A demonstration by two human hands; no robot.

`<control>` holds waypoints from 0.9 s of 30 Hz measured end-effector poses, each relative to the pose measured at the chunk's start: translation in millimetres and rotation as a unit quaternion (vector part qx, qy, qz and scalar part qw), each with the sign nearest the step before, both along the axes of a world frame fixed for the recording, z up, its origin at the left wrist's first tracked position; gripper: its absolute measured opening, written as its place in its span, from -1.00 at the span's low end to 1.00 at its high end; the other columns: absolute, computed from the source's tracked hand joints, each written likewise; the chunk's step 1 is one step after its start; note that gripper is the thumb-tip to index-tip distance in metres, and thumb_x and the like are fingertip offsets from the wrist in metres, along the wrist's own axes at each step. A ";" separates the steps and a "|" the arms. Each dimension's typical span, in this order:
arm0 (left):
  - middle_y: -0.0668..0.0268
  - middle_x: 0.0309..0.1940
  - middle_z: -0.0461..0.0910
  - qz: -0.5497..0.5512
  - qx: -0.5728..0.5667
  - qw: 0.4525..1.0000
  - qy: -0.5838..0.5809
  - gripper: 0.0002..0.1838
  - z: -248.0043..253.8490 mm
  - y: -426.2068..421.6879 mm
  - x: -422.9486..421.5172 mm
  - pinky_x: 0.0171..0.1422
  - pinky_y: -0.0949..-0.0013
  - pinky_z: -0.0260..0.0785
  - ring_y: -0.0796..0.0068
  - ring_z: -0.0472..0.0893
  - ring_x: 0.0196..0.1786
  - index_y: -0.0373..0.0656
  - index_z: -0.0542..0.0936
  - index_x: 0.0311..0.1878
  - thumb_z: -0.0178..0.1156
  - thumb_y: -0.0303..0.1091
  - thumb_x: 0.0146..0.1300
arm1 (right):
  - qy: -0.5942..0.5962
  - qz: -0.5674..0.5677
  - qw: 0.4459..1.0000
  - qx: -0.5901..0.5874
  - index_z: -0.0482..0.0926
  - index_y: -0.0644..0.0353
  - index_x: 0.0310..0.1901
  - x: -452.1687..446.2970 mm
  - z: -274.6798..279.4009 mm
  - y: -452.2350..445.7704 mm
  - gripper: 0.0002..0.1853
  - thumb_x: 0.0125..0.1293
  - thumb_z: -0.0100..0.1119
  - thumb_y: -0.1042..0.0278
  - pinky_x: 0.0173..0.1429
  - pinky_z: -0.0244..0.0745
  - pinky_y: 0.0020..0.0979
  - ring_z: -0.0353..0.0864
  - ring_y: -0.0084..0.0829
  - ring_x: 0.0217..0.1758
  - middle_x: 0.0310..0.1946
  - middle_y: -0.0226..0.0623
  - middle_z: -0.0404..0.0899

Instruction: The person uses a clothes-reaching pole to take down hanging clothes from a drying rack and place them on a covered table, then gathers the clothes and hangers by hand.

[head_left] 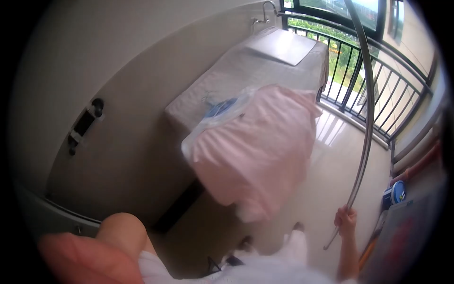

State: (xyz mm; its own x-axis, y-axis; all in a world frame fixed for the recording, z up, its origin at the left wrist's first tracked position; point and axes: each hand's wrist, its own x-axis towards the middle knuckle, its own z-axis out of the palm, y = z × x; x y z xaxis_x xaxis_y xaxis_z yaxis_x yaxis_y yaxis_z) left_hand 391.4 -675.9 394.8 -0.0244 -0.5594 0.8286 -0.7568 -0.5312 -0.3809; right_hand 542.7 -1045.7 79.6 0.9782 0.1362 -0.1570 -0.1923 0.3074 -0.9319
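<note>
My right hand [346,218] is closed around the lower part of a long metal pole [368,94]. The pole rises past the top of the view, and its lower tip shows just below my fist. At bottom left, my bent left arm [124,232] comes up close to the camera, blurred; no left fingers can be made out. Ahead of me a pale pink shirt [257,146] spreads out, with a blue hanger [221,108] at its neck. Whether the shirt hangs free or touches the cloth-covered surface [208,90] behind it, I cannot tell.
A flat white board [283,45] lies on the covered surface, near a wall tap [267,16]. Black railings [350,66] and a window stand at the far right. A skateboard-like object [85,125] is on the left wall. A blue-and-white bucket [395,193] sits at right.
</note>
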 end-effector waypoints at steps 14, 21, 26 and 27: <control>0.12 -0.47 0.50 -0.084 -0.140 0.984 -0.070 -0.73 7.8 -28.4 -109.5 -0.39 0.41 0.42 0.44 0.51 -0.49 -0.36 0.43 -0.16 0.03 -0.39 0.11 | 0.001 0.089 0.996 -0.013 0.34 0.16 -0.61 -92.6 15.6 37.0 -0.78 0.14 0.10 0.45 -0.75 0.02 -0.65 0.11 -0.71 -0.84 -0.84 -0.54 0.20; 0.28 -0.45 0.54 0.022 -0.565 0.521 0.640 -0.77 -250.0 1.4 12.7 -0.43 0.55 0.40 0.57 0.52 -0.55 -0.26 0.49 -0.20 0.11 -0.34 0.11 | -0.007 0.070 0.994 -0.081 0.35 0.16 -0.60 -137.4 23.2 -1.5 -0.78 0.13 0.12 0.44 -0.76 0.02 -0.67 0.11 -0.74 -0.84 -0.84 -0.57 0.20; 0.34 -0.48 0.48 0.007 -0.669 0.235 0.705 -0.78 -427.4 -3.4 65.7 -0.50 0.42 0.34 0.50 0.50 -0.53 -0.10 0.45 -0.24 0.10 -0.20 0.12 | -0.002 0.040 0.994 -0.100 0.34 0.16 -0.60 -154.1 22.4 -21.5 -0.78 0.13 0.12 0.46 -0.76 0.02 -0.67 0.10 -0.74 -0.83 -0.84 -0.57 0.19; 0.34 -0.46 0.48 -0.046 -0.695 0.233 0.679 -0.79 -432.4 -3.7 74.5 -0.46 0.40 0.35 0.49 0.50 -0.50 -0.06 0.45 -0.23 0.11 -0.20 0.11 | 0.004 0.033 0.994 -0.102 0.34 0.16 -0.60 -156.7 23.1 -24.1 -0.78 0.13 0.12 0.46 -0.76 0.02 -0.67 0.10 -0.74 -0.83 -0.84 -0.57 0.19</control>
State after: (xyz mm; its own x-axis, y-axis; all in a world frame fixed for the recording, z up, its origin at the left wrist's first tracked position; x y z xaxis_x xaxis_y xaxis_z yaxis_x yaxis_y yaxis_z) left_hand 466.0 -679.5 -37.5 0.8293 0.2228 -0.5125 0.2889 0.6140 0.7345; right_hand 386.0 -1069.9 102.7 0.9669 0.1636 -0.1958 -0.2135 0.0985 -0.9720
